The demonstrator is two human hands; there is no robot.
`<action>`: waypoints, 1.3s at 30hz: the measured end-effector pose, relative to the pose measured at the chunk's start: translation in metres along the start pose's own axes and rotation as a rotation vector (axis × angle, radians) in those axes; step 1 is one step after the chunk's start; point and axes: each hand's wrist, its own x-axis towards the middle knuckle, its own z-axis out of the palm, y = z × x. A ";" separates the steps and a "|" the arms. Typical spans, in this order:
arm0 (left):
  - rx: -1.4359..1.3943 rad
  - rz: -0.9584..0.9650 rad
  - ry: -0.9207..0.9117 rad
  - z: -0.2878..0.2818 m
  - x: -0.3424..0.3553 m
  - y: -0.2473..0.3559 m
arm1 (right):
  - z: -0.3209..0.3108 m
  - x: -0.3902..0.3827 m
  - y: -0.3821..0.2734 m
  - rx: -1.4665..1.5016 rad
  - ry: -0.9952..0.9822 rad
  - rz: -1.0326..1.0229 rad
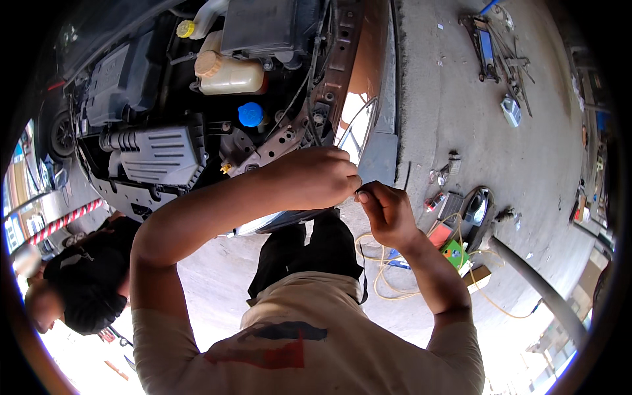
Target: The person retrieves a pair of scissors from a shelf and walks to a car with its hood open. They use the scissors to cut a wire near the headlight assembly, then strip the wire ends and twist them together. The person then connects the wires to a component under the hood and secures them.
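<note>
Beige shirt (388, 336) bears a red-and-dark print (283, 352). Curled left hand (332, 172) and right hand (394, 212), thumb drawn toward fingers, nearly meet beside the car's engine bay (168, 153); I cannot tell whether they pinch anything. A yellow cap's (185, 29) marks are unreadable.

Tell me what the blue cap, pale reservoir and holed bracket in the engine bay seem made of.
Blue cap: probably plastic, satin, its bright colour uniform. Pale reservoir: likely plastic, smooth, with a milky, slightly translucent look. Holed bracket: probably painted metal, dull, with cleanly cut round holes.
</note>
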 end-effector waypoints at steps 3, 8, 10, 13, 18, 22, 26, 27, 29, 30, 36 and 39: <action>0.141 0.077 0.282 0.004 -0.005 0.008 | -0.001 -0.012 0.006 0.473 -0.182 0.231; -0.499 -0.296 0.903 0.046 -0.020 0.054 | -0.017 -0.014 -0.022 1.261 -0.080 0.282; -1.054 -0.331 0.636 0.088 -0.032 0.095 | -0.011 -0.008 -0.034 1.304 0.007 0.134; -1.318 -0.334 0.335 0.082 -0.051 0.122 | 0.010 0.009 -0.058 1.189 0.085 -0.093; -0.780 -0.298 0.766 0.078 -0.108 0.095 | 0.021 0.038 -0.072 1.179 -0.147 -0.179; -0.558 -0.193 0.734 0.050 -0.174 0.078 | 0.022 0.095 -0.062 1.288 -0.037 0.268; -0.429 -0.291 0.709 0.048 -0.213 0.084 | 0.045 0.132 -0.039 1.041 0.061 0.461; -0.466 -0.283 0.696 0.050 -0.223 0.078 | 0.055 0.135 -0.045 0.970 0.103 0.516; -0.695 -0.300 0.701 0.068 -0.244 0.074 | 0.078 0.134 -0.045 0.796 0.051 0.508; -0.814 -0.301 0.702 0.075 -0.251 0.069 | 0.091 0.134 -0.045 0.774 0.013 0.533; -1.553 -0.582 0.405 0.070 -0.246 0.038 | 0.121 0.151 -0.040 0.924 0.018 0.611; -1.358 -0.573 0.490 0.082 -0.233 0.026 | 0.122 0.155 -0.056 0.645 0.095 0.516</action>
